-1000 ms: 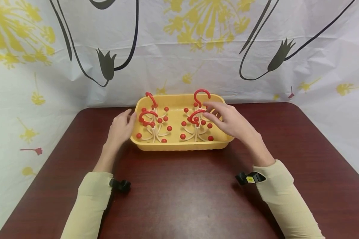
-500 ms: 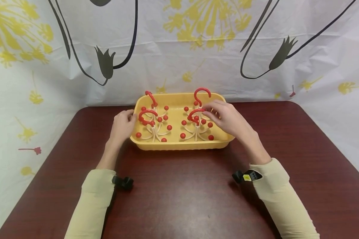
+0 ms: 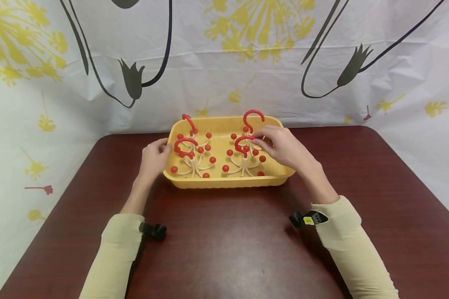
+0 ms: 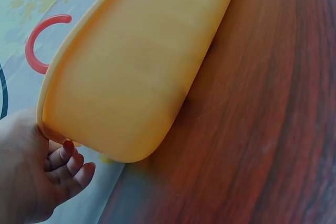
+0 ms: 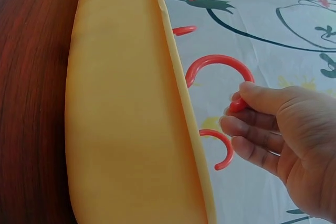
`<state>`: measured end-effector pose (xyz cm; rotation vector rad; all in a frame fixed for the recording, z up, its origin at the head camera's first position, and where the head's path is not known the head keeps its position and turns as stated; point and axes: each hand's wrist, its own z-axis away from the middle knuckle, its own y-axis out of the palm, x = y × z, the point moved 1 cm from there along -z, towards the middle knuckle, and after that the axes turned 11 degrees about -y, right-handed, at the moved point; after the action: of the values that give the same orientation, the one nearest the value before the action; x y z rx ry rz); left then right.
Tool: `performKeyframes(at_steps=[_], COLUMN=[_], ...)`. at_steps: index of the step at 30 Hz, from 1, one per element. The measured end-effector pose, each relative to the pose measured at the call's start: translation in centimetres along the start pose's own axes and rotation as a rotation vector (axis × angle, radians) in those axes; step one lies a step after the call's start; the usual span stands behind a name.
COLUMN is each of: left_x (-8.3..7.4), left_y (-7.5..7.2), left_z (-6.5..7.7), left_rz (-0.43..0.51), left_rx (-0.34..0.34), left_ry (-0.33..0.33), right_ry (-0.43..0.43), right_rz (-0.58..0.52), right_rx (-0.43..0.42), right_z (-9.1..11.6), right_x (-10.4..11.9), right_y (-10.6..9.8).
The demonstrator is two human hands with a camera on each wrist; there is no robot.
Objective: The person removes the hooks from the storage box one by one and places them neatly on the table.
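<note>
**Right hand [image 3: 284, 147] is pinching the front-right hooked piece [image 3: 245, 155] in a yellow tray [image 3: 228, 183]**

The pinched piece is standing in the tray's right half, near the front wall, its red hook rising above pale curved arms tipped with red balls. The right thumb and fingertips are closing on the free end of that hook, as the right wrist view is showing. Whether the foot of the piece is touching the tray floor, the pictures cannot tell.

Just behind it, a rear-right piece [image 3: 245, 121] is raising its hook above the far rim. In the left half, a front-left piece [image 3: 192, 156] and a rear-left piece [image 3: 190, 123] are standing one behind the other.

The left hand [image 3: 154, 158] is gripping the tray's left end at the rim, its fingers curling outside the wall in the left wrist view.

The tray is resting toward the far edge of a dark reddish-brown table [image 3: 224, 241]. Pale yellow sleeves [image 3: 114, 249] are covering both forearms, and small black devices [image 3: 153, 231] are sitting at the wrists. A white cloth [image 3: 217, 83] with yellow and dark plant prints is hanging behind.
</note>
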<state>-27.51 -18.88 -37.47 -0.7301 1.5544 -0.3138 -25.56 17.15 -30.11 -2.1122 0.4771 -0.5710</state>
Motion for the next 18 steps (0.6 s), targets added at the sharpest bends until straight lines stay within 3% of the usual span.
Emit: performKeyframes(at_steps=[9,18], left_x=[0.35,0.50], left_y=[0.01,0.03], left_z=[0.07,0.12], left_rz=[0.026,0.036], left_rx=[0.007,0.009], left_ry=[-0.021,-0.030], right_ry=[-0.002,0.008], right_rz=[-0.006,-0.020], right_rx=[-0.040,-0.145], right_z=[0.00,0.29], right_x=[0.36,0.56], right_y=[-0.07,-0.95])
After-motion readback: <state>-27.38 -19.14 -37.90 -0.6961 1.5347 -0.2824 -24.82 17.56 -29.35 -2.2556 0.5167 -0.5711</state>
